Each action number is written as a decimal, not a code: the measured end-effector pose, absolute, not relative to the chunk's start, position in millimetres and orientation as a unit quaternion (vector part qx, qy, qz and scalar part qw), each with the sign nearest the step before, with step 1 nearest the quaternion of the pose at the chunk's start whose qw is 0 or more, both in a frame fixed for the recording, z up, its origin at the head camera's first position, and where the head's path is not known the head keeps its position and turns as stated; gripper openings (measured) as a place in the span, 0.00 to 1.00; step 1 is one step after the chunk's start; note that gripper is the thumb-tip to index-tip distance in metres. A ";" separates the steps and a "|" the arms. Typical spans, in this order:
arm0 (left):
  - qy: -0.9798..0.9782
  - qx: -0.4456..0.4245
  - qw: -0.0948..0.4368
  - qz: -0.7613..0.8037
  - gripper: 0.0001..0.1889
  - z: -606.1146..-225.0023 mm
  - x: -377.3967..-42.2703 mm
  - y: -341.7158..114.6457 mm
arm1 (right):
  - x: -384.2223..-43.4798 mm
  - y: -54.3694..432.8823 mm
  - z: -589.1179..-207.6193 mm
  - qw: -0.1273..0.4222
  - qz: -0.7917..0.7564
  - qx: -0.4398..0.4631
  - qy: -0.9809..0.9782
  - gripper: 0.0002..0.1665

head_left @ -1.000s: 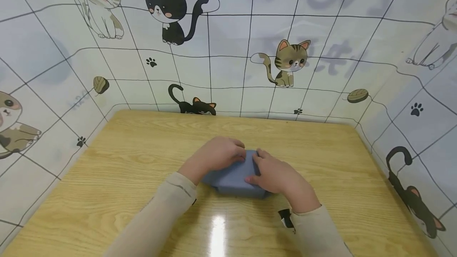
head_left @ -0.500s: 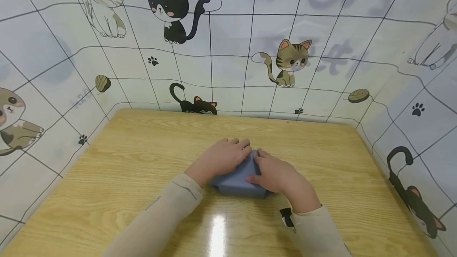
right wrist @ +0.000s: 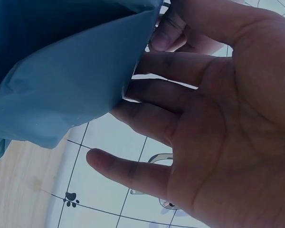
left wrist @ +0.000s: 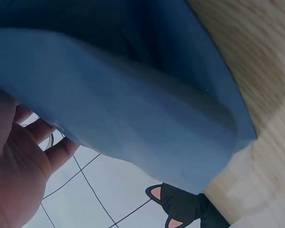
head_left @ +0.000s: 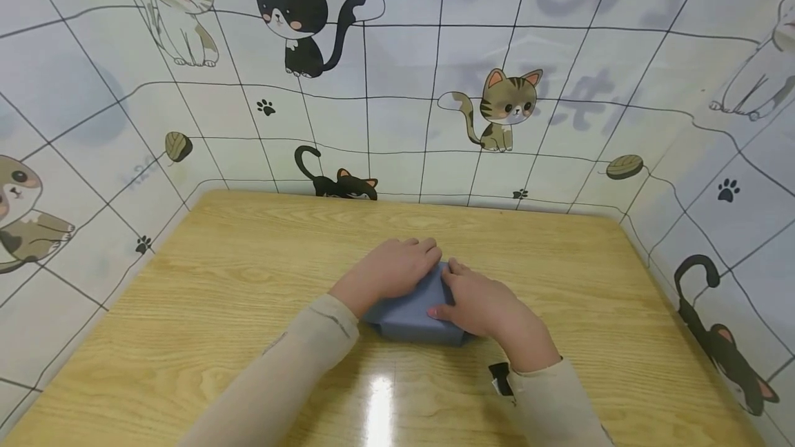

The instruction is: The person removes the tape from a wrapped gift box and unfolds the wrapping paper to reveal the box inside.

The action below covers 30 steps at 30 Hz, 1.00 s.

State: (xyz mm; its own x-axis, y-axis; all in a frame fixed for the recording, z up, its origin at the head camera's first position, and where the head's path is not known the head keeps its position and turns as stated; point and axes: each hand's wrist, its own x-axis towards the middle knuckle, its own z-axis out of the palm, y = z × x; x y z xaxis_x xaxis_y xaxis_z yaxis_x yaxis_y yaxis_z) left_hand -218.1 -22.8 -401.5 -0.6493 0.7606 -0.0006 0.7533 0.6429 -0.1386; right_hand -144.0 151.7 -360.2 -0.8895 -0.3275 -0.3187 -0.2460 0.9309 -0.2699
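A blue-grey package wrapped in smooth sheet material [head_left: 410, 316] sits on the table, its near end showing a fold. My left hand [head_left: 391, 267] lies across its left and far part, fingers reaching over the far edge. At the right side my right hand [head_left: 481, 302] presses on it, with the thumb on top. In the left wrist view, the blue sheet [left wrist: 133, 104] forms a loose, hollow fold, and the left fingers touch its edge. The right wrist view shows the right fingers [right wrist: 166, 92] extended against the sheet [right wrist: 71, 80], the little finger standing apart from it.
The wood-grain table [head_left: 248, 247] extends to a back wall sheet [head_left: 404, 54] printed with cats and a grid. Similar printed sheets rise at the left and right. A dark tag [head_left: 500, 378] hangs beside the right sleeve [head_left: 559, 399].
My left hand has moved right and its fingers have stretched over the package's far edge, mostly in the first half second. The right hand and the package have hardly moved.
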 end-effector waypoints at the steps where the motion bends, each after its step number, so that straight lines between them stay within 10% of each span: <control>1: -0.907 -0.415 0.030 0.061 0.12 -402.0 -219.0 -22.0 | -144.1 152.1 -360.3 0.181 -0.111 -0.150 0.966 0.51; 21: -0.951 -0.215 -0.049 -0.216 0.09 -402.8 -233.7 -19.7 | -143.3 151.2 -361.6 0.181 -0.123 -0.143 0.965 0.50; 30: -0.924 -0.280 -0.073 -0.249 0.11 -384.8 -218.8 -44.6 | -138.5 162.4 -369.2 0.124 -0.131 -0.138 0.974 0.50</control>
State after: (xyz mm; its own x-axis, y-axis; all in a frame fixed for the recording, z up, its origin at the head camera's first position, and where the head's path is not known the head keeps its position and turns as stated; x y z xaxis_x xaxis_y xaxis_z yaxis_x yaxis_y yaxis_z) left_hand -218.8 -44.6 -384.8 -0.8319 0.5548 0.0038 0.4818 0.7190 0.5009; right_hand -138.5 162.4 -369.2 -0.9311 -0.3018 -0.2051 -0.2371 0.9277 -0.2885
